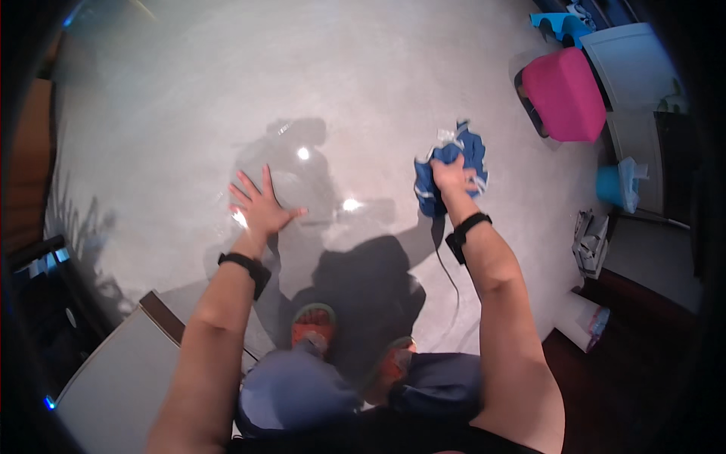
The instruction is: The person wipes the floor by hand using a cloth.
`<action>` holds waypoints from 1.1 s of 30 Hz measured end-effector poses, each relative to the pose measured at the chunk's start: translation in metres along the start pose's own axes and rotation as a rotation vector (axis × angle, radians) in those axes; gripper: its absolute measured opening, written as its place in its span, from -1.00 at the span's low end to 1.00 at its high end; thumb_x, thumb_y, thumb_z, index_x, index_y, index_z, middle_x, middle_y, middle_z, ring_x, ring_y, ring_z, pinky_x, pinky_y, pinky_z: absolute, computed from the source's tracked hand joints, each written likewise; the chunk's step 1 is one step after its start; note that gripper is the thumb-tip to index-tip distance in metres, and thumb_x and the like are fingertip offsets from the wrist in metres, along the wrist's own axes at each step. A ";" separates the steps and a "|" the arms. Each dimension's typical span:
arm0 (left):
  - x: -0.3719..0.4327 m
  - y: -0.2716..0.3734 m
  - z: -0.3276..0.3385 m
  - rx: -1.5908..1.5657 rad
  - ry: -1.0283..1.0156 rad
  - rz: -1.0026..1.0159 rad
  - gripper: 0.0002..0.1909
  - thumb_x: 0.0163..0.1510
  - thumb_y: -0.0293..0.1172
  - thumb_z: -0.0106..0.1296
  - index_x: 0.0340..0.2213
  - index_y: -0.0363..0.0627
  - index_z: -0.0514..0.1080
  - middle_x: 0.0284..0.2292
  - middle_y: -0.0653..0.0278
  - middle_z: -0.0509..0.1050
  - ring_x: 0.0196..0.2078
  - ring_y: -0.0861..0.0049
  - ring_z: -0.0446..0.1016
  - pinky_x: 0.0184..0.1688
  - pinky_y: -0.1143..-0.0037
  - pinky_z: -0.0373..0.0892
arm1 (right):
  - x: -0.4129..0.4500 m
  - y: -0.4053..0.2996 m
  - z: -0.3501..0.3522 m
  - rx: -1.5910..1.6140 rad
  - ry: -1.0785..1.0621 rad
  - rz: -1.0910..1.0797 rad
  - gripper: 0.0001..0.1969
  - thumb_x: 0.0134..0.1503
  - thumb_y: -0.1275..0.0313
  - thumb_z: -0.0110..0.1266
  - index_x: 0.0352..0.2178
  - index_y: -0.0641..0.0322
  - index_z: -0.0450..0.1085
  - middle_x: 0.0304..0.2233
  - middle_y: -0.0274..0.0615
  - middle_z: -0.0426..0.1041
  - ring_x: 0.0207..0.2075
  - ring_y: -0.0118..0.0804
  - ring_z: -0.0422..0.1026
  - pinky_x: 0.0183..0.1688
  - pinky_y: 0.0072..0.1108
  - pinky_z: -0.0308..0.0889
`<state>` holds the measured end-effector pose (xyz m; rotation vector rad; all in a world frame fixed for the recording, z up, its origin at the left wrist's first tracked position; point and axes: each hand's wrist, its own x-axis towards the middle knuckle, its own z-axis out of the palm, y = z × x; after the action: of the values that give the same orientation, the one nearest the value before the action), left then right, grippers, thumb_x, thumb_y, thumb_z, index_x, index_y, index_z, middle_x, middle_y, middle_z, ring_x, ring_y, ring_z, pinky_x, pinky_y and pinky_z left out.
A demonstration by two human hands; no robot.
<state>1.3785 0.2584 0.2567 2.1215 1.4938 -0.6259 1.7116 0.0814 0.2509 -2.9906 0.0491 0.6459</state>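
My right hand (455, 177) is on a crumpled blue cloth (473, 148) with white trim, gripping it with the fingers partly hidden in its folds. A white tag (446, 135) shows at the cloth's upper edge. To the left, my left hand (261, 209) is spread wide with nothing in it, over the pale grey floor (385, 85). Whether its palm touches the floor I cannot tell. Black bands circle both wrists, the left band (249, 269) and the right band (468, 230).
A thin cable (451, 275) trails below the right wrist. My orange sandals (313, 326) are close in front. At right stand a pink stool (564, 96), a blue bin (611, 184) with a liner, and a folded bag (590, 243). A white cabinet (119, 369) is at lower left.
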 end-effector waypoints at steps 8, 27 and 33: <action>-0.003 0.013 -0.015 -0.062 -0.105 -0.063 0.43 -0.49 0.20 0.32 0.18 0.42 -0.54 0.15 -0.13 -0.73 0.18 -0.25 -0.72 0.11 -0.17 -0.39 | 0.109 0.031 -0.040 0.497 0.485 -0.083 -0.24 -0.11 0.22 0.12 0.12 0.17 0.01 0.09 0.20 0.02 0.09 0.13 0.12 0.12 -0.34 0.08; -0.005 0.013 -0.020 -0.108 -0.126 -0.057 0.43 -0.50 0.12 0.36 0.20 0.36 -0.47 0.14 -0.14 -0.77 0.15 -0.26 -0.80 0.07 -0.19 -0.47 | 0.063 -0.272 0.014 -0.136 0.068 -1.191 -0.32 -0.12 0.40 0.00 0.09 -0.42 0.11 0.24 -0.30 -0.05 0.27 -0.08 -0.18 0.20 -0.02 -0.16; -0.001 0.010 -0.019 -0.102 -0.135 -0.062 0.40 -0.52 0.19 0.33 0.20 0.41 -0.43 0.16 -0.13 -0.72 0.17 -0.25 -0.75 0.07 -0.22 -0.43 | -0.043 -0.195 0.058 -0.057 -0.300 -1.877 -0.45 -0.21 0.56 -0.02 -0.12 -0.25 0.36 0.06 -0.27 0.25 0.16 -0.06 0.08 0.16 0.01 -0.10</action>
<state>1.3895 0.2659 0.2736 1.9243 1.4892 -0.6863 1.6583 0.2815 0.2298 -1.5739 -2.2303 0.6115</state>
